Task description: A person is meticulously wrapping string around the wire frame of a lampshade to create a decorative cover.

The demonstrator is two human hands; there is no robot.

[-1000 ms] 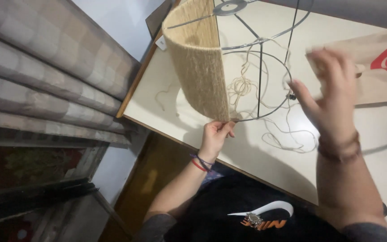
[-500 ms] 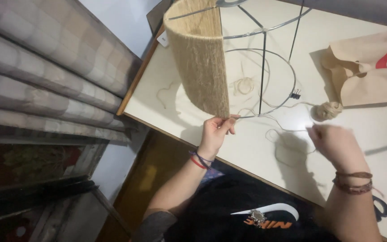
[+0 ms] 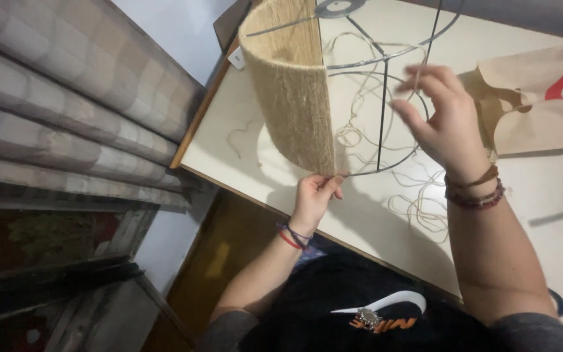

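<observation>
right hand (image 3: pixel 447 124) risen from table (image 3: pixel 373 215), into frame (image 3: pixel 386 98)

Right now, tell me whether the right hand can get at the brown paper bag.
Probably yes. The right hand hovers raised just beside the brown paper bag, with only loose twine below and nothing between them.

A home: checked sofa (image 3: pixel 66 124) beside white table (image 3: pixel 542 215).
</observation>
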